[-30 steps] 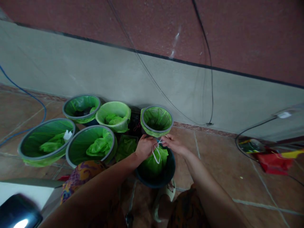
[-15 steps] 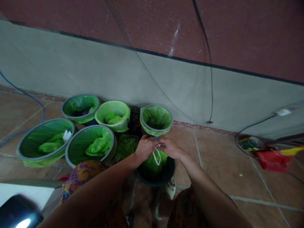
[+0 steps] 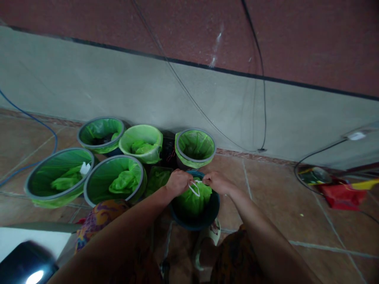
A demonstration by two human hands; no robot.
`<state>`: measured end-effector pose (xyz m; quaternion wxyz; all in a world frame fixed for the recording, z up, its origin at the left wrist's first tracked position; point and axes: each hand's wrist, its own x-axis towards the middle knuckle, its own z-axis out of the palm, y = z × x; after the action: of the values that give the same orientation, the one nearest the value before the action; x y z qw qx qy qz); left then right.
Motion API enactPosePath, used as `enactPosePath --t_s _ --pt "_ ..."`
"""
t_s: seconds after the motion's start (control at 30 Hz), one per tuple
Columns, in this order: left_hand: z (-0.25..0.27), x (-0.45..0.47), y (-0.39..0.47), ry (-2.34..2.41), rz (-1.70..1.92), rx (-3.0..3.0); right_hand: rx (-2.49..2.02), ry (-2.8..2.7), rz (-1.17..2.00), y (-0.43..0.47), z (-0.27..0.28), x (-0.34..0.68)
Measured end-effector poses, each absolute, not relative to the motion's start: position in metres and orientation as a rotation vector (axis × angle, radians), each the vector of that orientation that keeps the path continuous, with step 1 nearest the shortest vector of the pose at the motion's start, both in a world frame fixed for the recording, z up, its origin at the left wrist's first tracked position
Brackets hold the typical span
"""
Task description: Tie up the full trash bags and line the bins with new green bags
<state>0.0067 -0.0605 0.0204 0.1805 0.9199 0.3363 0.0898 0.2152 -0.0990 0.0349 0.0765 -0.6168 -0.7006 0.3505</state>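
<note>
A green plastic bag sits gathered inside a dark blue bin between my feet. At its top a white drawstring forms a loop that hangs over the bag. My left hand is closed at the left end of the drawstring, in a pinch. On the other side, my right hand pinches the right end, with fingers bent. The hands are a short gap apart, just above the bag. What exactly lies between the fingertips is small and partly hidden.
Several bins lined with green bags stand left, among them a grey-rimmed bin and a light green bin. Another lined bin is by the wall. A black cable hangs down; a red object lies right.
My hands were together over the bag; now they are apart, the left slightly left and the right slightly right. The drawstring stretches between them and the bag's top shows more.
</note>
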Motion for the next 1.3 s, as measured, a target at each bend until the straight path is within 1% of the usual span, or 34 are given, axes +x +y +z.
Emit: enactPosePath --t_s 0.1,0.17,0.37,0.47,0.6,0.7,0.9,0.97,1.13,1.3 --pt "0.024 0.001 -0.057 0.981 0.260 2.505 -1.974 -2.031 1.054 -0.101 0.035 0.220" --pt "0.026 0.001 -0.054 1.029 0.287 2.354 -1.955 -2.038 1.099 -0.103 0.036 0.219" --pt "0.026 0.020 -0.059 0.858 0.416 1.607 -1.846 -2.024 1.182 -0.102 0.049 0.207" --pt "0.023 0.028 -0.064 0.851 0.465 1.218 -1.821 -2.001 1.250 -0.101 0.054 0.207" --pt "0.020 0.031 -0.067 0.872 0.552 0.987 -1.808 -1.927 1.285 -0.103 0.055 0.213" --pt "0.019 0.031 -0.067 0.890 0.555 0.978 -1.816 -1.868 1.323 -0.104 0.054 0.215" --pt "0.023 0.028 -0.063 0.763 0.465 1.129 -1.658 -1.700 1.603 -0.106 0.062 0.212" --pt "0.025 0.026 -0.061 0.728 0.426 1.184 -1.609 -1.662 1.650 -0.106 0.066 0.210" --pt "0.022 0.026 -0.060 0.660 0.394 1.342 -1.499 -1.449 1.627 -0.103 0.076 0.205" --pt "0.020 0.028 -0.063 0.747 0.408 1.522 -1.373 -1.085 1.517 -0.099 0.076 0.199"
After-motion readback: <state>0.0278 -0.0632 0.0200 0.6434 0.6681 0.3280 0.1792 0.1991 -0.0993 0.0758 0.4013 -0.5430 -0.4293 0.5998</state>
